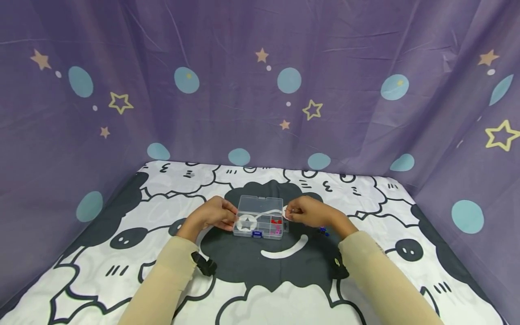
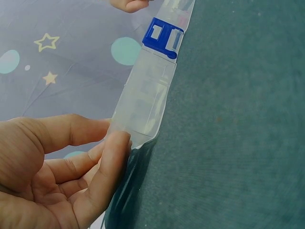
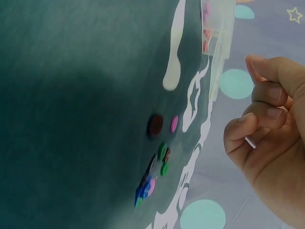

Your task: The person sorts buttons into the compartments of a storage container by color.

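A clear plastic compartment box lies on the cloth with its lid raised at the back. Blue latch marks its front side. My left hand pinches the box's left end between thumb and fingers. Red pieces and pink pieces sit in right-hand compartments. At the box's right edge hovers my right hand, its fingers curled in toward the thumb; I cannot tell whether something small is between the fingertips.
Right of the box, several loose buttons lie on the dark patch, among them a brown button, a pink button and a green button. Blue pieces lie by them. A purple patterned curtain hangs behind the cloth-covered table.
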Action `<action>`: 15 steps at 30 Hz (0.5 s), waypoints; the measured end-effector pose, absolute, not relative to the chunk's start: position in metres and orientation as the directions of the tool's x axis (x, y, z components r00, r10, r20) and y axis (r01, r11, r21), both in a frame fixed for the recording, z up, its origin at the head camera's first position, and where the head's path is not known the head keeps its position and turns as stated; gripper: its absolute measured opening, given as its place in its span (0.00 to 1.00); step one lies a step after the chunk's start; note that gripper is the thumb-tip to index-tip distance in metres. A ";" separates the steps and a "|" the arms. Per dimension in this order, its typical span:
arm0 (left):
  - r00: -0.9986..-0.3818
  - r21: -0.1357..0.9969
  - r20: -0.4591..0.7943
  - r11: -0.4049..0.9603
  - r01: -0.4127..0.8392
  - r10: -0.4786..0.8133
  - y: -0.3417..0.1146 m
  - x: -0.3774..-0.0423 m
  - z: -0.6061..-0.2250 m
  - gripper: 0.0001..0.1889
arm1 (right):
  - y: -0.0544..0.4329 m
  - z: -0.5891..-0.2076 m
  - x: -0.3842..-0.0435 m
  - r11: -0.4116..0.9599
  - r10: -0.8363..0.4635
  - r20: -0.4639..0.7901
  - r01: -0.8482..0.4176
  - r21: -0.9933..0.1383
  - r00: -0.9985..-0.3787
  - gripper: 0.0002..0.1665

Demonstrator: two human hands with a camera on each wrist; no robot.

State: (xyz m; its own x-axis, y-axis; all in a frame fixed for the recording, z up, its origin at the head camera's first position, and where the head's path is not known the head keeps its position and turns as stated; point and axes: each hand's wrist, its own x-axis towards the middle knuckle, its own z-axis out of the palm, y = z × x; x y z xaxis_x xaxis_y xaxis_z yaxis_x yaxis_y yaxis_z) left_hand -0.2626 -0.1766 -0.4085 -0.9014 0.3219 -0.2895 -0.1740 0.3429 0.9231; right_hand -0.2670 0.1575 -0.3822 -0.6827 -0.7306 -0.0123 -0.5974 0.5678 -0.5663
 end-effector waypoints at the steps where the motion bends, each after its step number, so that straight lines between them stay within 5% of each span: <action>1: -0.901 0.923 -0.288 0.343 -0.172 0.324 -0.176 -0.263 -0.408 0.17 | 0.160 -0.383 -0.268 0.572 -0.725 -0.022 -0.584 -0.576 -0.689 0.09; 15: -0.900 0.922 -0.294 0.345 -0.178 0.322 -0.176 -0.263 -0.409 0.17 | 0.188 -0.389 -0.278 0.595 -0.713 -0.060 -0.558 -0.578 -0.699 0.06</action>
State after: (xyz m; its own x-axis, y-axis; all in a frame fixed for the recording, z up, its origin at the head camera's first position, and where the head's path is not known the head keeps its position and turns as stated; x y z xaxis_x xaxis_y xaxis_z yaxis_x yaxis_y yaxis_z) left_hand -0.2634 -0.1764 -0.4089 -0.8997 0.3222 -0.2944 -0.1783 0.3445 0.9217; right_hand -0.2775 0.1877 -0.3888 -0.6988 -0.7128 -0.0596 -0.5579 0.5954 -0.5782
